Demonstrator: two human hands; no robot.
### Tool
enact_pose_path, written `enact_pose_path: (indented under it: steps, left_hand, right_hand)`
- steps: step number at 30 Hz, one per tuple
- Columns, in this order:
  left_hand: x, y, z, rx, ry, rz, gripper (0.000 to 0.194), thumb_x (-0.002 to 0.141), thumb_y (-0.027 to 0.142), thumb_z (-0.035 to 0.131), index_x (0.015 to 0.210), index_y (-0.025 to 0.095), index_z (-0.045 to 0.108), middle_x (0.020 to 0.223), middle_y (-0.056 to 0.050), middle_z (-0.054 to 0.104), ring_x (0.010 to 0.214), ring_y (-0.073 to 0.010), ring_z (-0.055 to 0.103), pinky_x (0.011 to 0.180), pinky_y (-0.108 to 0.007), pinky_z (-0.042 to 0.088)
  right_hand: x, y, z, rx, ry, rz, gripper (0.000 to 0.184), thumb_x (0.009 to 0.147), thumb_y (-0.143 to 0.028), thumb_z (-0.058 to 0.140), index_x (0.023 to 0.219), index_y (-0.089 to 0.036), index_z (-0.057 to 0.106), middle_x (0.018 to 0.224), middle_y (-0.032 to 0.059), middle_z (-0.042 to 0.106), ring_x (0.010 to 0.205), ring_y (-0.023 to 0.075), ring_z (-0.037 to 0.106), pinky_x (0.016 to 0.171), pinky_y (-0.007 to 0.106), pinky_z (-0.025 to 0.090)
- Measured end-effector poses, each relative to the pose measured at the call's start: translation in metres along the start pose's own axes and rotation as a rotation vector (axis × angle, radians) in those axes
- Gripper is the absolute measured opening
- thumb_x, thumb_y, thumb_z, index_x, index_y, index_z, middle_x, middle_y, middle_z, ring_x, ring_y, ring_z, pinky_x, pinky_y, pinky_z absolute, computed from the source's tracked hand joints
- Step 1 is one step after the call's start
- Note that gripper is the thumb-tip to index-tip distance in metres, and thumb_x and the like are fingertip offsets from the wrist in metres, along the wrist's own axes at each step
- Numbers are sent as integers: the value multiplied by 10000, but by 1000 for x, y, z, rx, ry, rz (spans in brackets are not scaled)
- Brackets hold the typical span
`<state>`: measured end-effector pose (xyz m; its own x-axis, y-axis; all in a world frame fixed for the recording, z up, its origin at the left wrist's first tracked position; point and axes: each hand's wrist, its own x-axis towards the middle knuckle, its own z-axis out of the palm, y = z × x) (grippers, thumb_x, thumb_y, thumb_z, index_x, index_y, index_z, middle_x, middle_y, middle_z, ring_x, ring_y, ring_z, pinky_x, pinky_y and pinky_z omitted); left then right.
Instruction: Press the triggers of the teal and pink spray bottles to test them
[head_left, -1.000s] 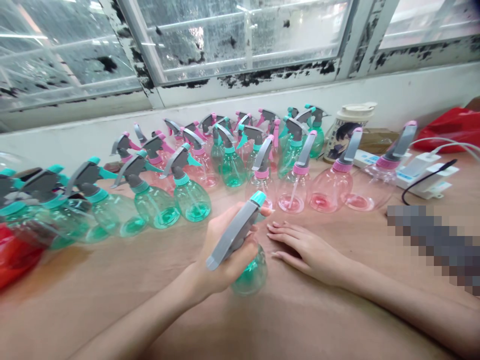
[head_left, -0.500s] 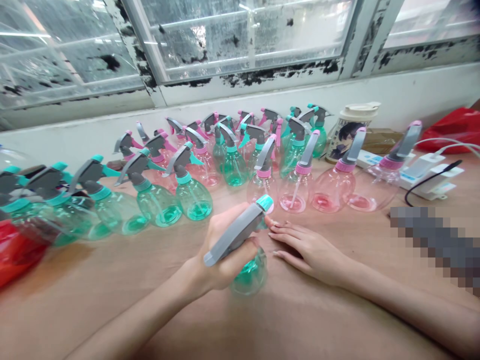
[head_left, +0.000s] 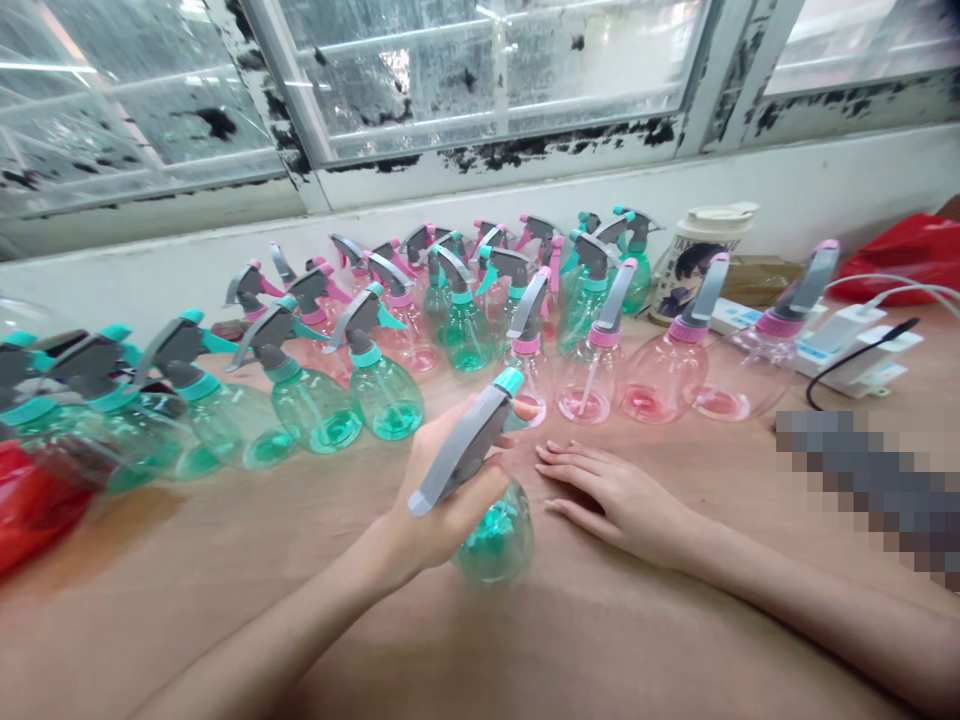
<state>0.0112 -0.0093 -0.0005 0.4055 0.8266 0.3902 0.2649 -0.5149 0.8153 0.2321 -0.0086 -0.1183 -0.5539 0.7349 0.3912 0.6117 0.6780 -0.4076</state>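
My left hand [head_left: 442, 480] is wrapped round the neck of a green spray bottle [head_left: 496, 545] with a grey and teal trigger head [head_left: 466, 445]. The bottle's neck and trigger lever are mostly hidden by my fingers. To its right my right hand [head_left: 611, 495] lies palm down on the wooden table [head_left: 525, 660], fingers stretched out and holding nothing. Beyond both hands stand green spray bottles [head_left: 386, 400] on the left and pink spray bottles [head_left: 589, 385] in front and to the right.
More spray bottles crowd the back by the wall, several of each colour. At the right are a lidded cup [head_left: 694, 265], a power strip with chargers [head_left: 855, 350], a black cable and a red bag [head_left: 904, 260]. Another red bag [head_left: 37, 510] sits at the left edge.
The trigger head in my left hand has tipped slightly, its teal nozzle shifting left and up. My right hand stays flat on the table.
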Motion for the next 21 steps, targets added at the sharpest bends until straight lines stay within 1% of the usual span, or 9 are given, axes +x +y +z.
enact_pose_path:
  steps: [4, 8, 13, 18, 21]
  left_hand:
    - [-4, 0, 2, 38, -37, 45, 350, 796, 206, 505, 1124, 227, 625, 745, -7, 625, 588, -153, 555, 670, -322, 536]
    - [-5, -1, 2, 50, -49, 63, 348, 807, 204, 500, 1127, 220, 633, 692, 7, 586, 545, -136, 504, 645, -304, 528]
    - [-3, -4, 2, 33, -53, 53, 366, 796, 197, 497, 1133, 225, 636, 727, 5, 583, 537, -127, 478, 645, -303, 523]
    - [-3, -2, 2, 53, -50, 31, 257, 793, 213, 496, 1005, 219, 642, 719, 0, 559, 549, -134, 467, 581, -281, 487]
    - [-4, 2, 1, 70, -37, 27, 216, 799, 220, 498, 974, 216, 623, 711, -6, 574, 590, -153, 510, 609, -295, 495]
  right_hand:
    - [0, 0, 0, 1, 8, 1, 368, 969, -344, 534, 1308, -210, 587, 1350, 106, 619, 1289, 273, 539, 1078, 500, 443]
    - [0, 0, 0, 9, 18, 0, 372, 966, -342, 541, 1316, -223, 584, 1345, 105, 622, 1285, 274, 543, 1078, 502, 442]
    - [0, -1, 0, -2, -2, 7, 368, 971, -347, 532, 1306, -207, 588, 1360, 106, 611, 1293, 272, 534, 1084, 499, 437]
    - [0, -1, -1, 3, -2, 17, 371, 966, -351, 538, 1309, -217, 588, 1355, 99, 615, 1295, 272, 533, 1080, 500, 441]
    - [0, -1, -1, 10, 5, 13, 368, 964, -345, 542, 1308, -223, 590, 1352, 99, 618, 1292, 272, 536, 1080, 497, 441]
